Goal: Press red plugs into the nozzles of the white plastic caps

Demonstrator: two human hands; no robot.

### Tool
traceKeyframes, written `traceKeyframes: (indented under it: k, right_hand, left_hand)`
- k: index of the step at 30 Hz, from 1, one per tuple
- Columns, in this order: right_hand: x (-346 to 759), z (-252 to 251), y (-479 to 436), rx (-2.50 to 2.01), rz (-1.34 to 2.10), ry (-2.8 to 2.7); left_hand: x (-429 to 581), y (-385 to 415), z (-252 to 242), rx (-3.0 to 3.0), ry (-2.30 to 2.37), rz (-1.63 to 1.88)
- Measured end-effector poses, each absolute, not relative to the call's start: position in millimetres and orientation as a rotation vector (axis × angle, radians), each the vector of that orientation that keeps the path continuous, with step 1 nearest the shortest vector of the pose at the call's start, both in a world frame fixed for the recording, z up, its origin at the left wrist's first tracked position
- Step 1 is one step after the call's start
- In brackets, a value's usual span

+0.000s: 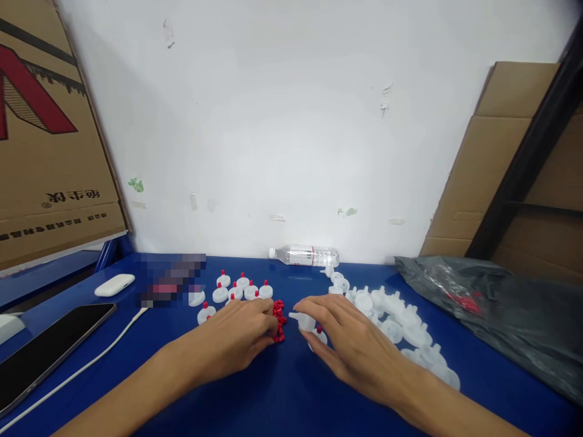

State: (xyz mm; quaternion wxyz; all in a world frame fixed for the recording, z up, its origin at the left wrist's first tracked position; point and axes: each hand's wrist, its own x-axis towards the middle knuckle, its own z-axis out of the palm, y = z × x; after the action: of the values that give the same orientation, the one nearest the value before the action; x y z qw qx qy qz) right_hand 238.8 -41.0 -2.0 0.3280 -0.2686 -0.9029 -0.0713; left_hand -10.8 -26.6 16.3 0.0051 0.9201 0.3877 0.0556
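My left hand (246,328) is closed in a pinch at the edge of a small pile of red caps (279,315); what lies between its fingertips is hidden. My right hand (344,331) grips a translucent white nozzle lid (306,321) between thumb and fingers, its spout pointing left toward the pile. Under the right hand, a white lid with a red tip (319,338) rests partly covered. Beyond the left hand stand several white lids with red caps on their spouts (220,294). To the right of my right hand lie many bare white nozzle lids (401,312), heaped together.
A clear plastic bottle (305,255) lies against the white wall. At left are a phone (50,349), a white cable (86,367) and a white earbud case (114,284). A grey plastic bag (501,328) covers the right side of the blue table (291,400). Cardboard boxes flank both sides.
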Motion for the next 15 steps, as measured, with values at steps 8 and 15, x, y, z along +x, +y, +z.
traceKeyframes:
  k: [8, 15]
  right_hand:
    - [243.3, 4.3, -37.3, -0.706, -0.253, -2.295]
    - [242.4, 0.5, -36.7, -0.712, -0.191, -2.443]
  left_hand:
    - [-10.1, -32.3, 23.1, 2.894, 1.292, 0.205]
    - [-12.4, -28.9, 24.2, 2.929, 1.244, 0.292]
